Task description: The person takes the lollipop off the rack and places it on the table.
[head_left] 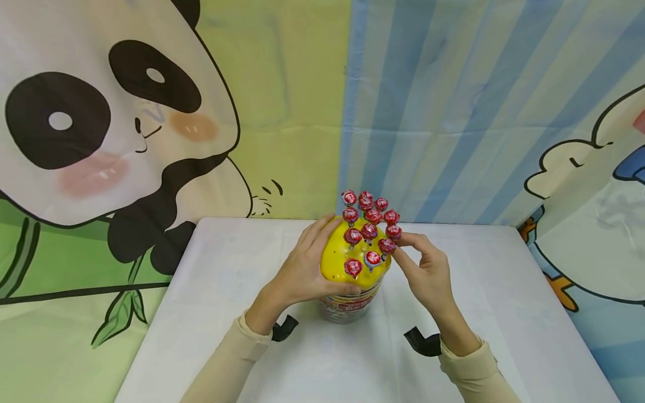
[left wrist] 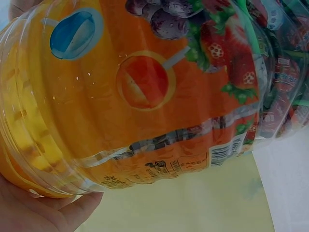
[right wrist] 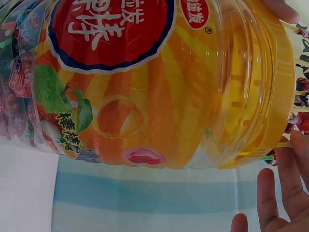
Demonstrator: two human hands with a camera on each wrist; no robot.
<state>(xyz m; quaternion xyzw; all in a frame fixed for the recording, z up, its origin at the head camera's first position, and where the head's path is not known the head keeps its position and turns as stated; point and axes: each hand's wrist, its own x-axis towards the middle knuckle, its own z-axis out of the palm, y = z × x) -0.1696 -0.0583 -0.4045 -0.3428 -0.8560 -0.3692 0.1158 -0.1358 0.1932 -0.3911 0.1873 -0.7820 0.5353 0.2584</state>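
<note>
A clear plastic candy jar with an orange printed label stands on the table, wrapped lollipops showing inside it. Its domed yellow lid bristles with several red-wrapped lollipops standing on their sticks. My left hand grips the lid from the left, thumb across the front and fingers round the far side. At the lid's right edge, my right hand pinches a lollipop by its stick between thumb and index finger. The other right fingers are spread apart below in the right wrist view.
The white-covered table ends at a hanging cloth backdrop with a cartoon panda on the left and blue stripes on the right. Black straps hang at both wrists beside beige sleeves.
</note>
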